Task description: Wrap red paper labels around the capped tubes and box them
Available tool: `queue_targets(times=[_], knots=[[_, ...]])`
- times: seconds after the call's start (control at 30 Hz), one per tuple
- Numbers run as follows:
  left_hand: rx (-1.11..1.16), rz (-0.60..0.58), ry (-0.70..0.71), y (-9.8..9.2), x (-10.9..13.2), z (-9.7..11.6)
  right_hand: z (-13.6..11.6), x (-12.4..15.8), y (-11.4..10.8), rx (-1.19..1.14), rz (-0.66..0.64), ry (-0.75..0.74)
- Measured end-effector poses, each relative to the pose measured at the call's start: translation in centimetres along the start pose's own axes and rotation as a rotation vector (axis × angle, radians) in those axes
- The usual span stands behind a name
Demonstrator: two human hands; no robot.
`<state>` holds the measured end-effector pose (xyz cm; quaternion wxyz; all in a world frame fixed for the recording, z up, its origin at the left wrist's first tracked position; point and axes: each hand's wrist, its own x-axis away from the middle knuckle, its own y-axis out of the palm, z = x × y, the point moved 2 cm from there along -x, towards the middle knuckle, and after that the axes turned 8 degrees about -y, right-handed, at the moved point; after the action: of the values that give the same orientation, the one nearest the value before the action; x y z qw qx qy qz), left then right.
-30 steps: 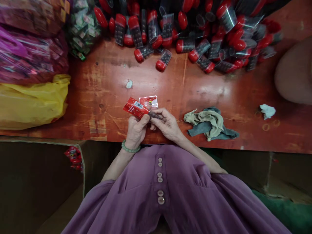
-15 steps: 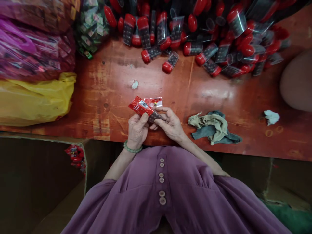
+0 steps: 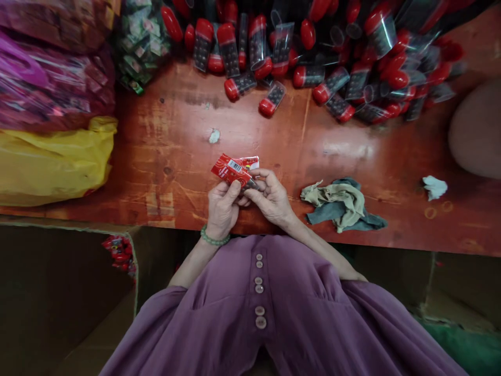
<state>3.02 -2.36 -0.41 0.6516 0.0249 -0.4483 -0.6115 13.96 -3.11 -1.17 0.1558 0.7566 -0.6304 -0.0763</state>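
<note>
Over the near edge of the table, my left hand (image 3: 223,206), with a green bead bracelet (image 3: 215,240) at its wrist, pinches a red printed packet (image 3: 230,168) that bears a barcode. My thumb presses on its face. At the packet's lower right end a dark, see-through part (image 3: 251,184) shows round dark pieces. My right hand (image 3: 272,198) is closed around that end, fingertips partly hiding it. Behind the packet shows a second red and white printed wrapper (image 3: 252,161); whether a hand holds it I cannot tell.
Clear tubes with red caps (image 3: 270,99) and dark balls inside are heaped along the back. At left lie a yellow bag (image 3: 58,162) and bags of small packets (image 3: 78,83). A crumpled cloth (image 3: 344,203) is right of my hands. Open cardboard boxes (image 3: 154,271) stand below the table edge.
The red packet has moved slightly right, toward my right hand, and less of its dark end shows. My left hand has shifted a little right with it.
</note>
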Motion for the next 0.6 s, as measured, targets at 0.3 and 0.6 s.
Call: queue_targets(times=[0.3,0.6], knots=[[0.021,-0.081,-0.023,0.4,0.0,0.7,-0.4,-0.5,-0.9,-0.084,-0.067,0.083],[0.018,-0.090,-0.005,1.1,1.2,-0.5,-0.5,-0.7,-1.1,-0.097,-0.014,0.148]])
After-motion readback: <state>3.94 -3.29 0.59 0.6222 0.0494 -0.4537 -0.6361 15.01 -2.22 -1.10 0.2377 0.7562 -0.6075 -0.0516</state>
